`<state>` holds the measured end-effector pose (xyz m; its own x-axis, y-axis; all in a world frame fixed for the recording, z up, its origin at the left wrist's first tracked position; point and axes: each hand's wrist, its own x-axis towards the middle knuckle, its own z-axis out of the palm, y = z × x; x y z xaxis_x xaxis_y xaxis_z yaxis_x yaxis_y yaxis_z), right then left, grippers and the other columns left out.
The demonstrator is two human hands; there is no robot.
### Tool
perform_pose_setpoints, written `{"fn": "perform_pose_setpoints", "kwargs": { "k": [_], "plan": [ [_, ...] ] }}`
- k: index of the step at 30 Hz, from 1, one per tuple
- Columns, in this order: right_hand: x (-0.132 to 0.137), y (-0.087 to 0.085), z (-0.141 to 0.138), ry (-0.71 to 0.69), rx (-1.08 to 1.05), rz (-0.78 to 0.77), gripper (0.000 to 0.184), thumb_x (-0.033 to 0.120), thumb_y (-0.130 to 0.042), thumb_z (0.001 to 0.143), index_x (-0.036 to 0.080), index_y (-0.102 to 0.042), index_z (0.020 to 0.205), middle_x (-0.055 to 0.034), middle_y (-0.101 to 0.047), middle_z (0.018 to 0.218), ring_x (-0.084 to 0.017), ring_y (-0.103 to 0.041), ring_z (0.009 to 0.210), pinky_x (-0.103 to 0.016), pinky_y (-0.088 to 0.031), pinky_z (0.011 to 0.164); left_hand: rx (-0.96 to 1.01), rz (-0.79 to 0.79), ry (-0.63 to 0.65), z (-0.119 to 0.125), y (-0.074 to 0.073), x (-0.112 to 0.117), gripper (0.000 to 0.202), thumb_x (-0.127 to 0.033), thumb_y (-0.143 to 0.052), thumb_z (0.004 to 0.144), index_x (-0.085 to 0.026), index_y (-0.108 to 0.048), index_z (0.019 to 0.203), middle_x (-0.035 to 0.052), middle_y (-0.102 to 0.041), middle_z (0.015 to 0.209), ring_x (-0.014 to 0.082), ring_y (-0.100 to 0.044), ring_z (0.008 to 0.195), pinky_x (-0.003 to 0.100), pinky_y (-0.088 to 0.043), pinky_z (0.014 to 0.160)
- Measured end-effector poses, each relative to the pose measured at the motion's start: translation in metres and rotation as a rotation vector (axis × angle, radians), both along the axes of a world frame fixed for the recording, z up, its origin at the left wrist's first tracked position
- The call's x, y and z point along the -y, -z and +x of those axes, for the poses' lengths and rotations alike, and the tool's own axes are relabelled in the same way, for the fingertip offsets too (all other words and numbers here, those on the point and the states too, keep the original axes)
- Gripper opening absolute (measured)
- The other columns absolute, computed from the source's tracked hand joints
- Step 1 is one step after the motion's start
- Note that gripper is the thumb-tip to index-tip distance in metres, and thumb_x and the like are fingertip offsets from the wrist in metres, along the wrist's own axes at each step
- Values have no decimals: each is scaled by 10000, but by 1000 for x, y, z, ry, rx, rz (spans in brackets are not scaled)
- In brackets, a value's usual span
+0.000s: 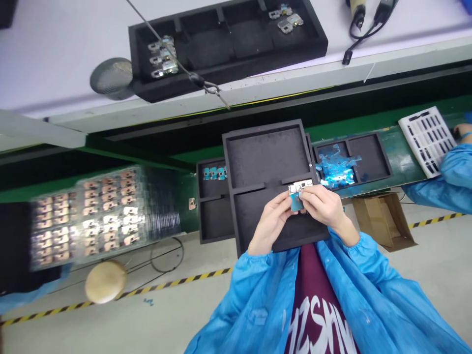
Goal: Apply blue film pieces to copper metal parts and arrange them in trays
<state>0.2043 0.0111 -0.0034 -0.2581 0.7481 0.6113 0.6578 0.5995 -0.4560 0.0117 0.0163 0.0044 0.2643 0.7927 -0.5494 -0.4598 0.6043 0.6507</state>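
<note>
Between my two hands is a small circuit board [296, 200], partly blue with a silvery upper edge. My left hand [272, 220] pinches its left side. The fingers of my right hand [324, 205] are closed on its right side and cover part of its face. Both hands are over the lower right part of a black divided tray [245, 189], whose near edge meets my body. Right beside that tray, a second black tray [373, 156] bears a heap of crumpled blue film pieces [335, 169].
Further left, a black tray [217, 221] holds blue boards [215, 173]; clear trays [79, 196] carry rows of boards. A black tray [228, 44] stands on the upper shelf, with a hanging hook [212, 88] before it. At right are a cardboard box [385, 221], white rack [427, 140] and co-worker's sleeve [455, 169].
</note>
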Motion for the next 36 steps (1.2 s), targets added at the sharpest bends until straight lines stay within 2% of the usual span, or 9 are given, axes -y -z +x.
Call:
{"fn": "perform_pose_setpoints", "kwargs": {
  "k": [5,10,12,15,18,23,27,32,36],
  "plan": [
    [17,-4,1,-93,-38,24,290,35,-709,960,249,-699,1156,-50,-826,1081,-197,-808,997,-321,-687,847,83,-126,-112,2,8,-3,338,-299,-992,794,-186,-855,1082,54,-832,1069,122,-731,810,188,-592,678],
    [44,2,15,17,-276,-8,250,34,-705,917,257,-672,1024,-8,-797,947,-167,-790,864,-294,-668,764,-191,60,-316,2,9,2,319,-344,-959,820,-168,-824,1049,71,-830,1022,154,-760,843,259,-612,808],
    [46,20,38,252,-466,-132,150,123,-709,947,255,-652,988,-9,-768,939,-169,-773,821,-302,-651,718,-412,204,-273,-2,10,10,291,-354,-917,867,-181,-824,1082,63,-827,996,169,-768,820,292,-612,842],
    [35,70,87,636,-707,-447,118,334,-693,975,244,-623,1009,-12,-717,888,-184,-744,750,-308,-623,638,-634,450,168,-3,16,26,181,-315,-781,980,-216,-849,1114,57,-818,994,193,-775,803,306,-599,801],
    [23,130,126,794,-768,-805,271,437,-703,882,219,-637,1027,-23,-708,826,-225,-746,790,-360,-649,713,-750,659,516,5,27,45,210,-266,-656,1052,-249,-858,1108,66,-800,1039,232,-776,951,336,-607,860],
    [15,192,143,778,-729,-1007,288,426,-760,785,190,-696,936,-64,-754,813,-249,-758,817,-399,-673,785,-1056,896,507,12,36,73,282,-236,-669,1058,-233,-765,1323,129,-711,1301,288,-699,1178,425,-608,1011],
    [-7,217,157,827,-704,-1046,239,404,-761,822,197,-670,899,-48,-752,797,-233,-778,840,-338,-681,735,-1232,951,520,5,36,80,264,-208,-714,1026,-238,-744,1287,125,-692,1251,321,-639,1183,437,-602,977],
    [-48,248,179,880,-580,-1111,145,303,-720,868,189,-638,907,-30,-729,752,-199,-763,728,-324,-675,678,-1220,959,486,10,39,77,107,-198,-688,1054,-210,-725,1154,106,-681,1171,279,-644,1094,395,-575,928],
    [-68,262,185,901,-400,-1080,160,284,-668,887,163,-688,990,-121,-789,931,-265,-796,924,-408,-687,852,-1245,953,463,14,42,79,66,-216,-685,1064,-196,-722,1115,116,-685,1179,265,-645,1070,387,-567,930]
  ]
}}
